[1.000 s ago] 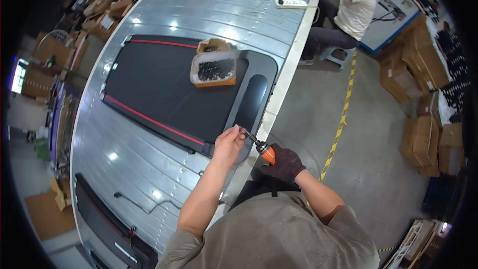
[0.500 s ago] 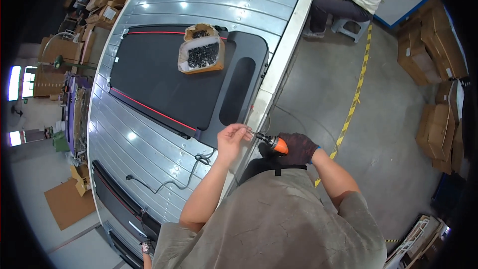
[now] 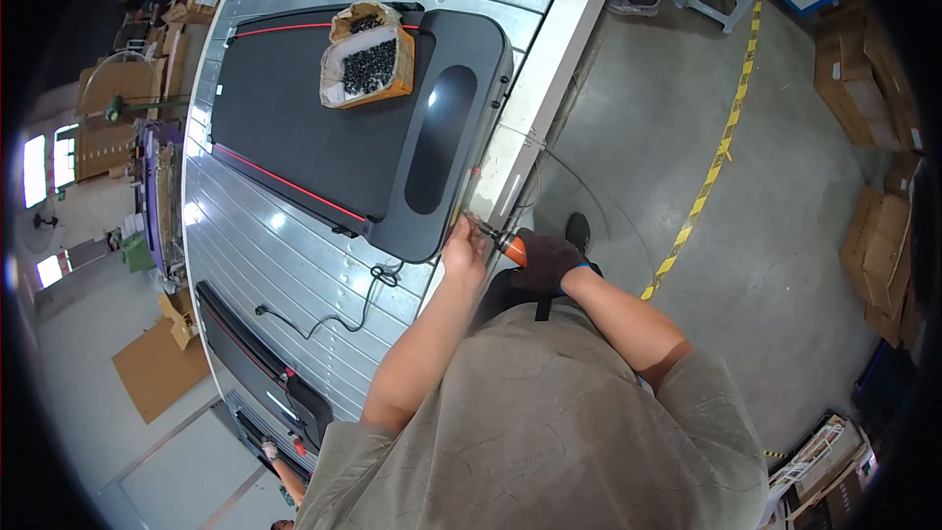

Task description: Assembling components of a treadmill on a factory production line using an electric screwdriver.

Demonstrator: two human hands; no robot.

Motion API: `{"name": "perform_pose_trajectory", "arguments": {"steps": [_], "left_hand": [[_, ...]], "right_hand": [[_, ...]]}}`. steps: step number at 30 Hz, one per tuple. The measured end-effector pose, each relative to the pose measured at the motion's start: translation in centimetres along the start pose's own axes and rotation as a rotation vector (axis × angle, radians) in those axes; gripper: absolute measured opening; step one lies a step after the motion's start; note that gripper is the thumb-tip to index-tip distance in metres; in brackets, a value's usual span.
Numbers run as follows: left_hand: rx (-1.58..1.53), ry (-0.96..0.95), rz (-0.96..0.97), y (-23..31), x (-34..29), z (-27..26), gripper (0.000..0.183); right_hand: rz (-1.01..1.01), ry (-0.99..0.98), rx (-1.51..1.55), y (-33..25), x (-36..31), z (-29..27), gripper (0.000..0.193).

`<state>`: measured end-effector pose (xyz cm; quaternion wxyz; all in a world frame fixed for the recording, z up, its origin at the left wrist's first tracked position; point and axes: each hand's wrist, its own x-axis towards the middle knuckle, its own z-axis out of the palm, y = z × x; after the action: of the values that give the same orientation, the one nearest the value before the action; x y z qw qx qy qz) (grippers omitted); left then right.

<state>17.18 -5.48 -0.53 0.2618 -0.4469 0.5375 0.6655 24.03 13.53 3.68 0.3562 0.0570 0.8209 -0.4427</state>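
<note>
A black treadmill with red side lines (image 3: 304,128) lies flat on the metal roller bench. My right hand (image 3: 546,261), in a dark glove, is wrapped round an orange and black power screwdriver (image 3: 512,247). The bit points left toward the end edge of the treadmill. My bare left hand (image 3: 462,253) is beside that edge at the bit's tip, its fingers pinched together. Whatever the fingertips hold is too small to make out. An open cardboard box (image 3: 403,75) of small black screws (image 3: 370,69) sits on top of the treadmill.
A black power cord (image 3: 339,319) trails over the rollers (image 3: 294,280). Farther left lies another treadmill (image 3: 260,358), with a co-worker's gloved hand (image 3: 270,450) beyond. A thin cable hangs off the white bench rail (image 3: 530,103). Someone sits on a grey stool (image 3: 714,5); cartons (image 3: 878,245) stand right.
Both hands and the screwdriver have moved up to the treadmill's end edge. The view has shifted, so the treadmill and box appear higher and further left.
</note>
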Motion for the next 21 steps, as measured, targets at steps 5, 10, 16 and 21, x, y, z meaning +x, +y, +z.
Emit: {"name": "perform_pose_trajectory", "arguments": {"steps": [5,10,16,21], "left_hand": [[-0.013,0.010,0.028,0.0,0.1,-0.4,0.014],[0.184,0.136,0.051,0.1,-1.0,-0.5,0.018],[1.212,0.046,1.622,7.6,-4.0,1.2,0.008],[1.595,0.238,1.491,9.3,1.1,1.1,0.065]], "right_hand": [[0.006,-0.095,-0.021,-0.9,-0.1,-1.8,0.063],[0.007,-0.126,-0.028,-0.2,0.8,-2.1,0.062],[0.035,-0.156,-0.009,0.9,1.3,-2.6,0.060],[0.035,-0.191,-0.080,0.0,2.5,-2.1,0.053]]}}
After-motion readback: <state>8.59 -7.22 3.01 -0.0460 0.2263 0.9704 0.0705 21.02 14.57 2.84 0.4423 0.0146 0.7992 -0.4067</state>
